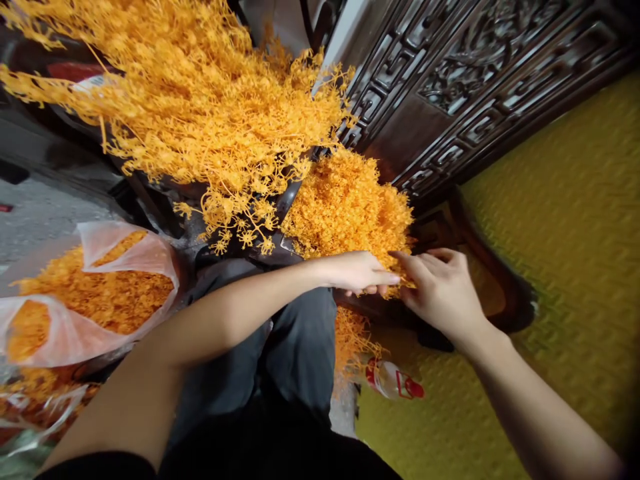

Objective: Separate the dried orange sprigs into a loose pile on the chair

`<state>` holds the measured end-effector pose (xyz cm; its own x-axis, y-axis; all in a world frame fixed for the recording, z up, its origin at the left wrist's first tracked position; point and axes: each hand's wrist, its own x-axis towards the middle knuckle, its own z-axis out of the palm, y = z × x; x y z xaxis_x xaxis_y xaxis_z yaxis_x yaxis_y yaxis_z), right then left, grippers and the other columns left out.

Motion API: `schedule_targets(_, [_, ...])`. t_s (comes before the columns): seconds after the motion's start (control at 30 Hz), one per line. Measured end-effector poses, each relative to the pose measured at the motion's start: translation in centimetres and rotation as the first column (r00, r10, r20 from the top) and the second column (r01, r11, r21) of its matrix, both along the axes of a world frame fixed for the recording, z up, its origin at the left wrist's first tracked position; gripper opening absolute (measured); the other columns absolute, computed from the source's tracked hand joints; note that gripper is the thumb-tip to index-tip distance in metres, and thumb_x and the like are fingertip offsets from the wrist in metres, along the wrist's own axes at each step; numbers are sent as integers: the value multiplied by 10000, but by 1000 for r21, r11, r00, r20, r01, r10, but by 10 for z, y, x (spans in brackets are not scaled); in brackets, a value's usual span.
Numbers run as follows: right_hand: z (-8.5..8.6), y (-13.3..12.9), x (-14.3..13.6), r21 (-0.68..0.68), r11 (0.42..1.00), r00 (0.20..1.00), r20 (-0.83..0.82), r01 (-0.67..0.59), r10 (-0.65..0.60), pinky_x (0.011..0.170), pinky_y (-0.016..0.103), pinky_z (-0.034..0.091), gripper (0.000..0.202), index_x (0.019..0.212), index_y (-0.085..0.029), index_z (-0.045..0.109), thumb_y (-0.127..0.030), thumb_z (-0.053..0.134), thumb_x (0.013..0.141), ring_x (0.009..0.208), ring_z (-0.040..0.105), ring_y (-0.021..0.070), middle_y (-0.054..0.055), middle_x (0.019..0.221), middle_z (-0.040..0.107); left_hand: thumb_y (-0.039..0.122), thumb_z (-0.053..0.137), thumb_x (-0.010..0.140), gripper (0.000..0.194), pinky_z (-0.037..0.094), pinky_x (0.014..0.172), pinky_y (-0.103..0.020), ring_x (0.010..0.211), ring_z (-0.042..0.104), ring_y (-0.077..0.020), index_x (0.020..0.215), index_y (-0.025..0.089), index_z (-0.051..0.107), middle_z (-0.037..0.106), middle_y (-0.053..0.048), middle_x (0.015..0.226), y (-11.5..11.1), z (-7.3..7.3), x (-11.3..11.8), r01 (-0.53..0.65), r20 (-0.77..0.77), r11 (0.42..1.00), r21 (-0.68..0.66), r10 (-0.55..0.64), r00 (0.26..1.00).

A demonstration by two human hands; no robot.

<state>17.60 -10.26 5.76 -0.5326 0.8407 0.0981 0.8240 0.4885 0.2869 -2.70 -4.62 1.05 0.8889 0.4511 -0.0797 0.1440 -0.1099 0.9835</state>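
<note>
My left hand (356,272) reaches across in front of a heap of small orange plastic flower pieces (350,203). Its fingers are closed, and what they hold is hidden. Just to its right is my right hand (443,287), thumb and forefinger pinched close to the left fingertips. Orange bits show around both sets of fingertips, but I cannot make out what is gripped. A large bundle of branched orange plastic flower stems (200,100) spreads beyond the heap, to the upper left.
A plastic bag (127,243) full of orange pieces stands at the left. Carved dark wood furniture (400,113) rises at the back right. On the right is a yellow-green textured surface (580,220), with a red-and-white bottle (393,380) lying near loose orange stems (353,340).
</note>
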Motion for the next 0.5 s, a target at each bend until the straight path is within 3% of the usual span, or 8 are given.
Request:
schedule_targets(0.1, [1, 9, -2, 175, 984, 999, 3, -37, 37, 1072, 544, 325, 502, 1394, -140, 556, -208, 549, 897, 869, 639, 268, 104, 863, 708, 430, 468, 1002, 362, 388, 501, -251, 478, 399, -70, 834, 146, 617, 579, 1, 678, 8, 9, -4, -44, 82, 963, -265, 68, 994])
schedule_targets(0.17, [2, 15, -4, 231, 972, 998, -50, -34, 47, 1142, 604, 244, 591, 1484, -172, 467, -251, 583, 910, 1034, 627, 316, 154, 1065, 694, 387, 485, 998, 342, 359, 499, -251, 472, 379, -66, 775, 152, 595, 540, 15, 634, 10, 13, -3, -199, 95, 943, -266, 231, 968])
schedule_targets(0.27, [3, 20, -6, 410, 911, 958, -247, -31, 144, 1193, 691, 122, 775, 1561, -247, 354, -346, 690, 870, 1304, 499, 411, 192, 1402, 526, 398, 508, 983, 375, 343, 511, -243, 501, 433, -71, 712, 154, 595, 526, 15, 596, 6, 10, -1, -523, 186, 834, -176, 550, 814])
schedule_targets(0.37, [0, 24, -9, 568, 820, 861, -450, 73, 235, 1130, 680, 327, 885, 1556, -274, 376, -379, 796, 785, 1298, 495, 420, 173, 1397, 500, 493, 506, 964, 422, 322, 479, -228, 465, 422, -65, 724, 159, 602, 506, 30, 561, 3, -2, -2, -625, 285, 723, -295, 691, 664])
schedule_targets(0.43, [-6, 29, -15, 515, 844, 805, -560, 152, 197, 1009, 595, 489, 833, 1527, -271, 434, -372, 803, 787, 1216, 550, 383, 161, 1314, 536, 541, 537, 931, 430, 292, 439, -222, 424, 390, -55, 732, 162, 587, 492, 43, 552, 6, -10, -4, -609, 299, 674, -418, 735, 608])
schedule_targets(0.5, [-16, 37, -26, 394, 896, 718, -683, 204, 137, 900, 512, 565, 799, 1527, -268, 431, -377, 781, 817, 1100, 613, 323, 153, 1292, 532, 574, 578, 895, 440, 278, 419, -218, 407, 378, -49, 739, 163, 577, 488, 49, 555, 13, -14, -4, -600, 295, 630, -494, 770, 566])
